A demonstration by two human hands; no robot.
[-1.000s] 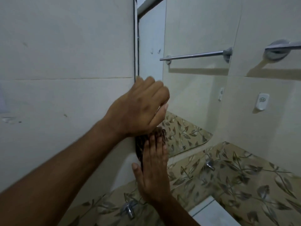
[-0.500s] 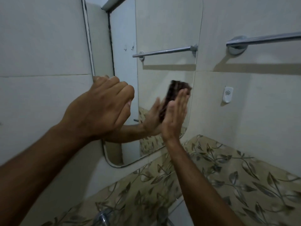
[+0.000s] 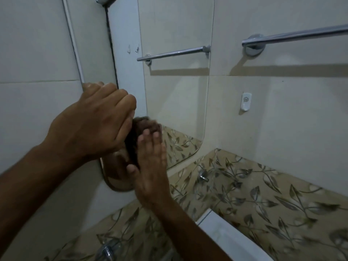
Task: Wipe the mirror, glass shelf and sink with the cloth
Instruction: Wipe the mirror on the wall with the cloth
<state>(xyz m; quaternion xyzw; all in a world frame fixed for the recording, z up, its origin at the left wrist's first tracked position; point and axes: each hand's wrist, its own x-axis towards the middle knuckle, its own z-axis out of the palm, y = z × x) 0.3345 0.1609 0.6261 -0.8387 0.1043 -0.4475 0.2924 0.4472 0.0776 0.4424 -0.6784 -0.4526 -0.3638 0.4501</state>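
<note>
The mirror (image 3: 177,95) hangs on the tiled wall, with rounded lower corners. My right hand (image 3: 151,166) presses a dark brown cloth (image 3: 145,127) flat against the lower left part of the glass, fingers straight and pointing up. My left hand (image 3: 90,129) grips the mirror's left edge, fingers curled round it. The white sink (image 3: 222,236) shows at the bottom, its basin mostly out of view. I cannot make out a glass shelf.
A chrome towel bar (image 3: 293,36) is fixed on the wall to the right, and its reflection shows in the mirror. A small white wall hook (image 3: 246,101) sits below it. Leaf-patterned tiles (image 3: 263,185) run above the sink. A chrome tap part (image 3: 107,250) is at the bottom.
My right hand has swept the cloth from the mirror's right side down to its lower left. The left hand stays on the mirror's left edge.
</note>
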